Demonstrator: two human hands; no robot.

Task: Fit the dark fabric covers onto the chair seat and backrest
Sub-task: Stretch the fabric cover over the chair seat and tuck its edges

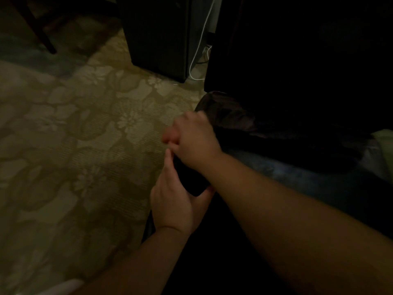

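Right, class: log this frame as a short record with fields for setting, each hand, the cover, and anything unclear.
setting: dim room, floral carpet, dark cabinet, white cable
left hand: grips the dark cover from below at the seat's left edge
right hand: fingers curled at the cover's edge, just above the left hand
cover: dark fabric lying over the seat
unclear: how far the cover is fitted; the backrest is too dark to read

Dim, warm cast; right side nearly black (detail lost); right hand (192,138) motion-blurred.
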